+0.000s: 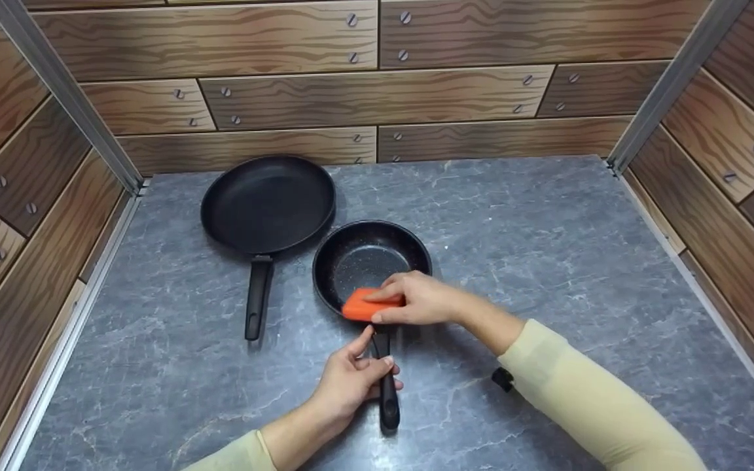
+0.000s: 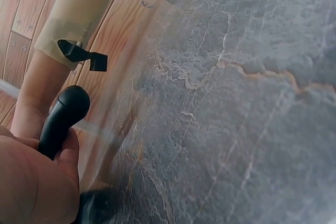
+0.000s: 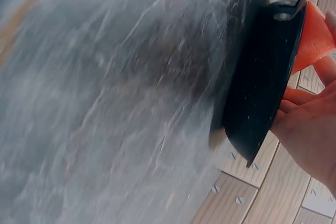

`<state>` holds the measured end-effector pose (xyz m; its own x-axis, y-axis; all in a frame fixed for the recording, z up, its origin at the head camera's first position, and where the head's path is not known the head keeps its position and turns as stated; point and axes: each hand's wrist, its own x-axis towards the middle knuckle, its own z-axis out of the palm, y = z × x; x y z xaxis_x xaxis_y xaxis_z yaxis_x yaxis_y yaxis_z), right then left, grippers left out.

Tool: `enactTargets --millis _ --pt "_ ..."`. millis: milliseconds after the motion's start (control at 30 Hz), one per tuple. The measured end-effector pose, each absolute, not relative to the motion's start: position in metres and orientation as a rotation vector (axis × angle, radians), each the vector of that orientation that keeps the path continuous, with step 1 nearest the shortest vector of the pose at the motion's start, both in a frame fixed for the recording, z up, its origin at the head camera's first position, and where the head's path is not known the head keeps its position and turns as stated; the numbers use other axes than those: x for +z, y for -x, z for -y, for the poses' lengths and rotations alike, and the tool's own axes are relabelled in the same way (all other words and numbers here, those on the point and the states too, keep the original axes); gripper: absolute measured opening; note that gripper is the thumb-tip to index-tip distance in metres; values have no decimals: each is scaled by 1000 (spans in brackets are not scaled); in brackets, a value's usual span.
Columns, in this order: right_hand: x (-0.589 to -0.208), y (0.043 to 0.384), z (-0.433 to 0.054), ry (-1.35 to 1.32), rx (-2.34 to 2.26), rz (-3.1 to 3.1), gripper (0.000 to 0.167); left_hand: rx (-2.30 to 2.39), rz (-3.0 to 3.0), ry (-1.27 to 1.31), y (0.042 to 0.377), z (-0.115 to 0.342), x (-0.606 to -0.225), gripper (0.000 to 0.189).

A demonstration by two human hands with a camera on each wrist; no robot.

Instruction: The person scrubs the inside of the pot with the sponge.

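Observation:
In the head view, a small black frying pan (image 1: 367,252) with a speckled inside sits near the middle of the table. My left hand (image 1: 347,383) grips its black handle (image 1: 389,399) close to the pan, thumb on top. The left wrist view shows the rounded end of this handle (image 2: 65,111) sticking out past the hand. With my right hand (image 1: 419,297) I hold an orange sponge (image 1: 364,306) against the near inner side of the pan, by the handle joint. From the right wrist, the sponge (image 3: 314,43) shows above the rim, with fingers reaching behind the pan wall (image 3: 262,77).
A larger black frying pan (image 1: 269,203) lies at the back left, its handle (image 1: 258,297) toward me, its edge close to the small pan. Wood-patterned walls (image 1: 377,98) border the grey marbled table (image 1: 514,229) at the back and sides.

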<state>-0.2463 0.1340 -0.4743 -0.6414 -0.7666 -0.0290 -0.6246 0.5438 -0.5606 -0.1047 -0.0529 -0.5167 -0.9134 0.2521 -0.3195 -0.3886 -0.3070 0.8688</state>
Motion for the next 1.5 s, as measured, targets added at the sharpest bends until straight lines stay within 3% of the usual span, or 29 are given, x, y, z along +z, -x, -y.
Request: enactTargets --millis 1500 --pt "-489 272 -88 1095 -749 -2535 56 2232 -1543 182 106 52 -517 86"
